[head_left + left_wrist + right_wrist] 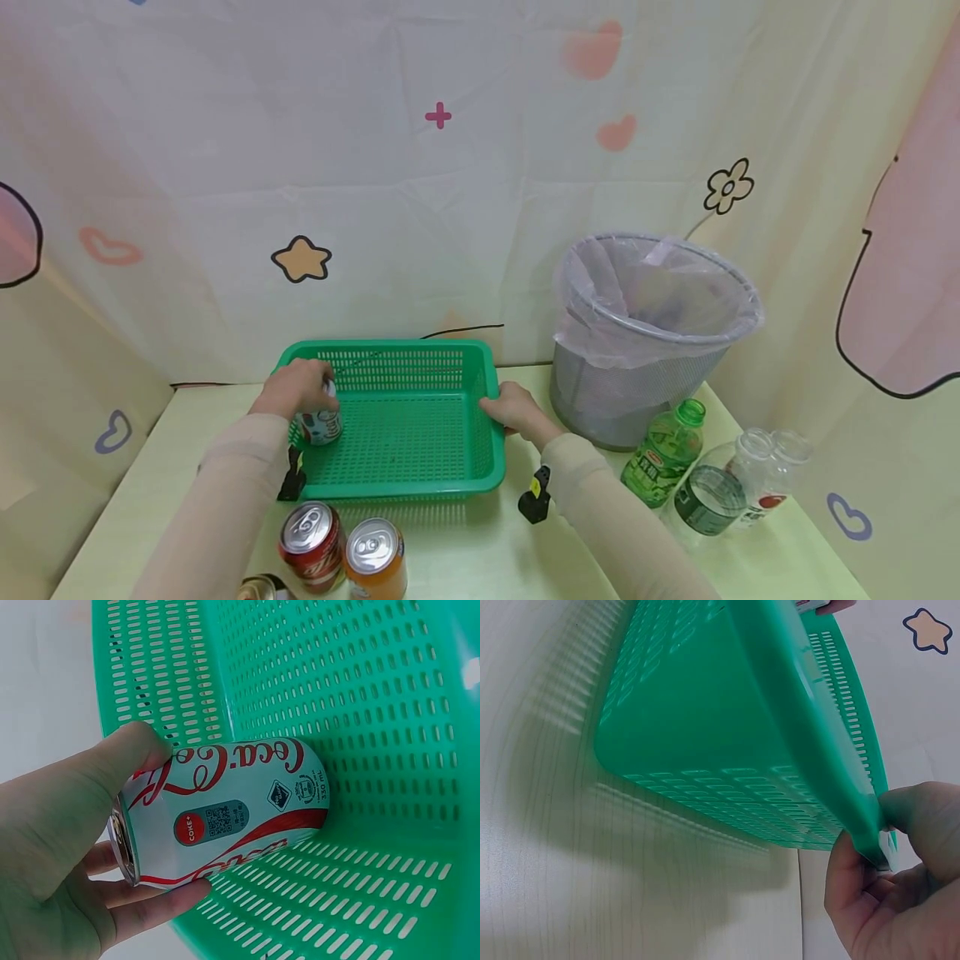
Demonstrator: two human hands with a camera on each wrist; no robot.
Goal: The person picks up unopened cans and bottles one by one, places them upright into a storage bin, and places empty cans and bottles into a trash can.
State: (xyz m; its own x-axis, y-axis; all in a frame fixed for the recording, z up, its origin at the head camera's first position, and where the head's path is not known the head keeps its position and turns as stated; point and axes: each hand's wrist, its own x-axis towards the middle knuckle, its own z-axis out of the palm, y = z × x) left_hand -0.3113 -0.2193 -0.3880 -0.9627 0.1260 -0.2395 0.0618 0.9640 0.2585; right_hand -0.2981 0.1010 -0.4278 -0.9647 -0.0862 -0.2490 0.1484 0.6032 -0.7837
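A white Coca-Cola can (225, 802) with red lettering stands inside the left end of the green plastic basket (405, 485). My left hand (298, 390) grips this can near its top, thumb on one side and fingers on the other. In the left wrist view the can's base is down at the slotted basket floor. My right hand (519, 410) pinches the basket's right rim, with the thumb over the rim and the fingers curled beneath it, as the right wrist view shows.
Near the front edge stand a red can (313, 546), an orange can (377, 557) and a partly visible can (258, 588). At right are a lined mesh trash bin (637, 392), a green bottle (663, 458) and clear bottles (708, 500). A patterned curtain (465, 208) hangs behind.
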